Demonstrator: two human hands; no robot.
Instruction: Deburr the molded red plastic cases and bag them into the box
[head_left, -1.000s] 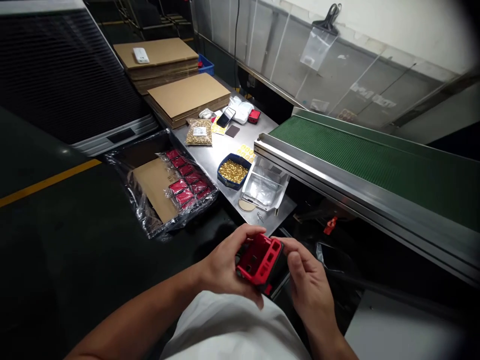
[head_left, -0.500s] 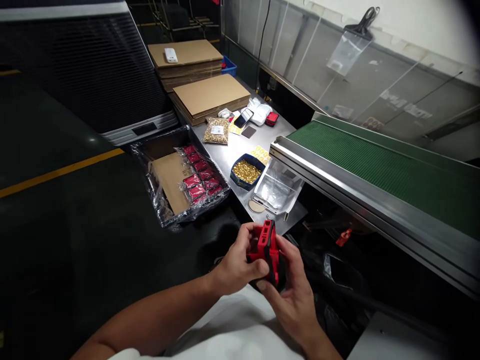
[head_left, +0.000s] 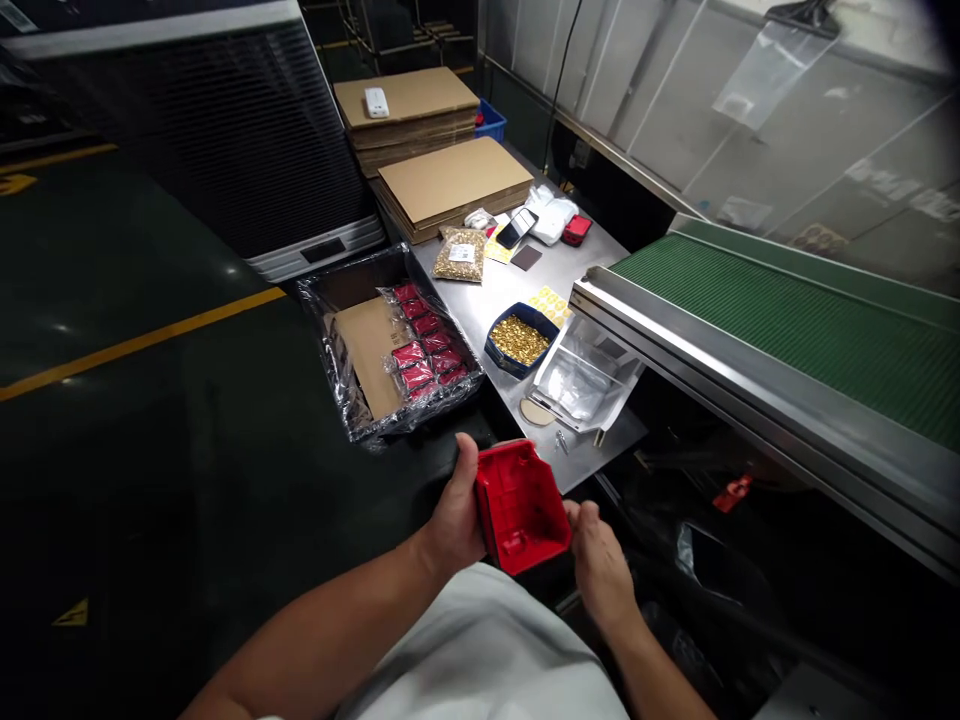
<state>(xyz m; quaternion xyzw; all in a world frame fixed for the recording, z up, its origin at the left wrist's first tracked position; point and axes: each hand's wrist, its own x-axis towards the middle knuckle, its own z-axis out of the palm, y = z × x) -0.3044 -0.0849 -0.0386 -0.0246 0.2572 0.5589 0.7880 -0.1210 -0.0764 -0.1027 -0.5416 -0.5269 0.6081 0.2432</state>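
Head view shows the left hand [head_left: 454,510] and right hand [head_left: 596,560] both closed around a red plastic housing [head_left: 519,508], held low centre above the lap, its closed back facing up. At ten o'clock a bag-lined box [head_left: 352,290] holds more red parts [head_left: 424,345]; at twelve sits a blue tray of brass pieces [head_left: 516,340]. Judging by this, the piece is in hand, nothing yet set on the green conveyor [head_left: 787,320].

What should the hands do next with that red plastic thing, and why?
Probably turn the red plastic part over to bring its open side up. Right now the left hand and right hand hold it with its smooth closed face up, and the blue tray of brass pieces waits on the metal table.
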